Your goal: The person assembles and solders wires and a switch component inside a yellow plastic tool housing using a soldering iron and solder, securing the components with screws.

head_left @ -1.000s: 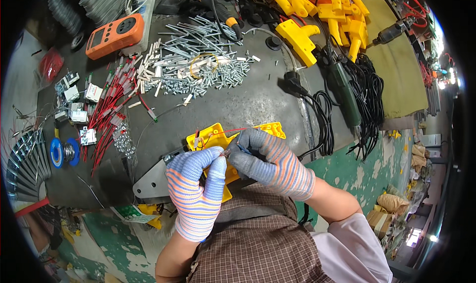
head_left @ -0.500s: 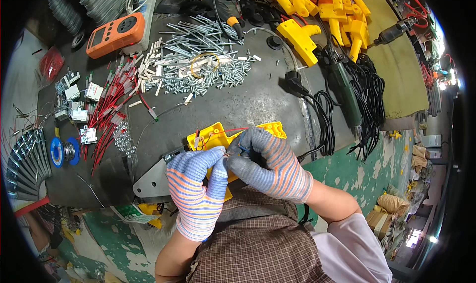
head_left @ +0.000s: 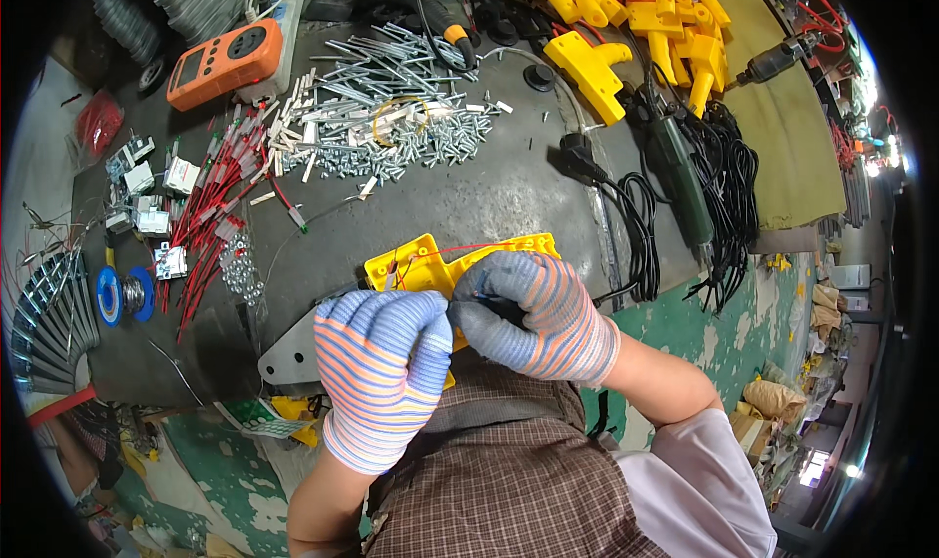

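Both gloved hands, L (head_left: 381,362) & R (head_left: 533,313), pinch yellow housing (head_left: 430,265) betw. them; grip partly hidden.

Yellow housing (head_left: 430,265) half behind gloves.

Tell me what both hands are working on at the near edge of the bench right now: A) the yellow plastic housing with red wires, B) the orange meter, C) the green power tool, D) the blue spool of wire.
A: the left hand and right hand meet over the yellow plastic housing, with thin red wires running across it; the orange meter, blue spool and green power tool lie untouched farther off.
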The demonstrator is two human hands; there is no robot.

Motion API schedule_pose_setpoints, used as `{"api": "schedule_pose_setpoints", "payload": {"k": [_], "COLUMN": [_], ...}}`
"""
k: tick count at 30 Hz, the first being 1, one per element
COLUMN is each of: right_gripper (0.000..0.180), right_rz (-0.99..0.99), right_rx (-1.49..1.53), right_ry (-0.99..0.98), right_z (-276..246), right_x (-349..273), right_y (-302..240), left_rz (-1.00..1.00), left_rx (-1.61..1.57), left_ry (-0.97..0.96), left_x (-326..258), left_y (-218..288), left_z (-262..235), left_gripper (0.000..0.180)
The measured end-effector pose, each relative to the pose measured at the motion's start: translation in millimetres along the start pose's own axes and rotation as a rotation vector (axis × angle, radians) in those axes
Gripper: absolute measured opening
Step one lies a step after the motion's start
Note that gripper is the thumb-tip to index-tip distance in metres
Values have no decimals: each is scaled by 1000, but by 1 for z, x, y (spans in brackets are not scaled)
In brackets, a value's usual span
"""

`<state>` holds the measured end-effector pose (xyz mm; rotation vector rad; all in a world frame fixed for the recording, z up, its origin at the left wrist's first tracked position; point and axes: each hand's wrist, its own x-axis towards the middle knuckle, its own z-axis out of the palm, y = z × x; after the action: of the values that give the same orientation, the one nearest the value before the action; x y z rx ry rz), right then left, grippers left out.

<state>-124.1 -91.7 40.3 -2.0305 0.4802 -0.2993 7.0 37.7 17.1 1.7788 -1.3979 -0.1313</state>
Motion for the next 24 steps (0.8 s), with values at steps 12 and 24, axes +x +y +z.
{"api": "schedule_pose_setpoints", "payload": {"k": [12, 24], "right_gripper": [26, 23], "right_rz": [-437, -248], "right_rx": [-600, -332], "right_ry": [205, -52], "right_z": [4, -17], "right_x": [-2, 3], "right_y": [20, 6], "left_rz": [-132, -209], "left_rx": [-91, -220], "left_ry": [-14, -82], "left_x": [3, 1], "left_y": [1, -3], "left_z": [2, 0], "left_gripper": [15, 11]}}
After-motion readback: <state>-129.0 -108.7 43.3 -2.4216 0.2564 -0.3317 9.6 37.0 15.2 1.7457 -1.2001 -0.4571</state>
